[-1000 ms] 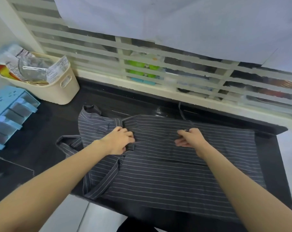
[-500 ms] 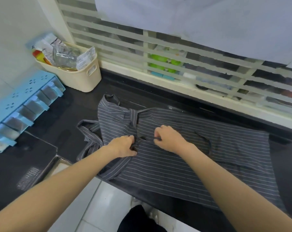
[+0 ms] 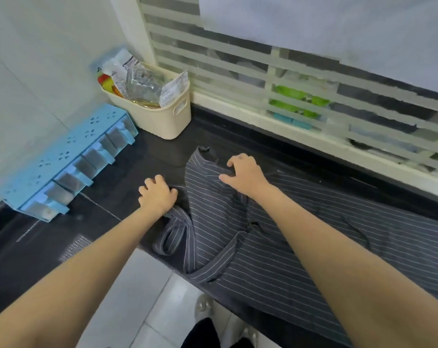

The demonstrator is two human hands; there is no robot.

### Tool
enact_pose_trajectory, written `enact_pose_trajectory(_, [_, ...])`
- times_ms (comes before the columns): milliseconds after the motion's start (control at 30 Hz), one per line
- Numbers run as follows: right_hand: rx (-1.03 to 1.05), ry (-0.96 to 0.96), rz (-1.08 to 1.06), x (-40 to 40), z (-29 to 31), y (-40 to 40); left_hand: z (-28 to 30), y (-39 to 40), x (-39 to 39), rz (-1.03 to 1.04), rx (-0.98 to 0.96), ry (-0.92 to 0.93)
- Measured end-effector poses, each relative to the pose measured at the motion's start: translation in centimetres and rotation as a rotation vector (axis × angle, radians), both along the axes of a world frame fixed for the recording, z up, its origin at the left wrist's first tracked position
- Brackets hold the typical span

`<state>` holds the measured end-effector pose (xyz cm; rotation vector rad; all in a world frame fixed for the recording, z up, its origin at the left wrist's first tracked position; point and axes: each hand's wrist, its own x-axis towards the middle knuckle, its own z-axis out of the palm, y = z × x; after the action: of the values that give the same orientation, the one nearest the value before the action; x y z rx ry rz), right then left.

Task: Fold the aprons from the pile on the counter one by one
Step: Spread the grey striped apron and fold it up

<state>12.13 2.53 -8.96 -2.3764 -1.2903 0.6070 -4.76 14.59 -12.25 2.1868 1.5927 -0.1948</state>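
Black counter point(image 3: 142, 169) under a slatted window, cream basket point(image 3: 162, 121) in its far left corner, blue rack point(image 3: 69, 162) along the left wall. Head view: striped apron point(image 3: 275, 247) lies along the front edge, long axis running rightward from my hands. My left hand point(image 3: 157, 195) grips its strap end; my right hand point(image 3: 245, 173), fingers curled, presses the bib corner. Hands apart, left nearer the loose straps.

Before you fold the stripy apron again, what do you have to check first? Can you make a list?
1. Left hand gripping the strap end: ok.
2. Right hand gripping the apron top edge: ok.
3. Apron lying flat: not ok, bunched at the left.
4. Strap loop tucked in: not ok, at the counter edge.
5. Cream basket clear of the cloth: ok.
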Motion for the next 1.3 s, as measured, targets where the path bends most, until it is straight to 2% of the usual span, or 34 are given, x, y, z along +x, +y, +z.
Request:
enact_pose_trajectory(67, [-0.128, -0.074, 0.143, -0.8, -0.1, 3.5, -0.9, 2.3, -0.2, 0.121, -0.160, -0.110])
enact_pose_trajectory(133, [-0.167, -0.029, 0.190, -1.8, -0.8, 5.4, -1.5, 3.4, 0.1, 0.154, -0.249, -0.223])
enact_pose_trajectory(167, [-0.126, 0.062, 0.181, -2.1, -1.2, 6.0, -1.6, 3.8, 0.4, 0.178, -0.311, -0.302])
enact_pose_trajectory(300, [0.126, 0.492, -0.015, -0.5, 0.6, 5.0, 0.3, 3.6, 2.6, 0.350, -0.832, -0.682])
enact_pose_trajectory(400, [0.165, 0.529, -0.086, 3.4, 3.0, 3.0, 3.7, 5.3, 3.1, 0.302, -1.054, -0.893])
enact_pose_trajectory(467, [0.190, 0.436, -0.225, 5.8, 3.6, 1.9, 5.9, 6.9, 2.4, 0.318, -1.126, -1.089])
enact_pose_trajectory(500, [0.204, 0.295, -0.312, 6.7, 3.6, 1.6, 6.8, 7.9, 1.8, 0.347, -1.112, -1.198])
enact_pose_trajectory(567, [0.254, -0.052, -0.451, 7.8, 3.4, 1.3, 7.9, 9.9, 0.5, 0.431, -0.949, -1.353])
enact_pose_trajectory(633, [0.346, -0.300, -0.485, 7.2, 4.0, 1.3, 8.2, 11.7, -1.0, 0.538, -0.708, -1.419])
enact_pose_trajectory(667, [0.400, -0.376, -0.462, 6.5, 4.4, 1.5, 8.0, 12.3, -1.8, 0.560, -0.591, -1.377])
enact_pose_trajectory(700, [0.451, -0.424, -0.395, 5.8, 4.5, 1.9, 7.8, 12.7, -2.6, 0.536, -0.485, -1.235])
enact_pose_trajectory(767, [0.505, -0.469, -0.157, 3.7, 4.2, 2.7, 6.9, 12.6, -3.4, 0.346, -0.388, -0.681])
enact_pose_trajectory(833, [0.468, -0.485, 0.068, 1.9, 3.4, 3.1, 6.2, 12.1, -2.8, 0.076, -0.338, -0.139])
enact_pose_trajectory(900, [0.347, -0.460, 0.252, 0.5, 2.6, 3.3, 5.2, 11.9, -1.0, -0.223, -0.190, 0.213])
enact_pose_trajectory(933, [0.292, -0.434, 0.308, -0.1, 2.4, 3.2, 4.7, 11.5, 0.1, -0.377, -0.116, 0.246])
enact_pose_trajectory(967, [0.268, -0.412, 0.341, -0.6, 2.2, 3.1, 4.4, 10.8, 1.2, -0.522, -0.066, 0.182])
enact_pose_trajectory(1067, [0.280, -0.387, 0.414, -2.2, 1.7, 2.6, 4.1, 8.6, 4.2, -0.812, -0.033, -0.220])
enact_pose_trajectory(1133, [0.299, -0.392, 0.457, -2.9, 1.1, 2.2, 4.7, 7.5, 5.3, -0.824, -0.105, -0.452])
enact_pose_trajectory(1167, [0.294, -0.399, 0.463, -3.0, 0.9, 2.0, 5.1, 7.4, 5.7, -0.798, -0.109, -0.494])
enact_pose_trajectory(1233, [0.181, -0.447, 0.448, -1.9, 0.6, 1.4, 5.8, 8.1, 6.4, -0.670, -0.094, -0.525])
enact_pose_trajectory(1300, [-0.003, -0.469, 0.376, 0.7, 0.9, 0.2, 6.2, 9.3, 6.6, -0.536, -0.203, -0.494])
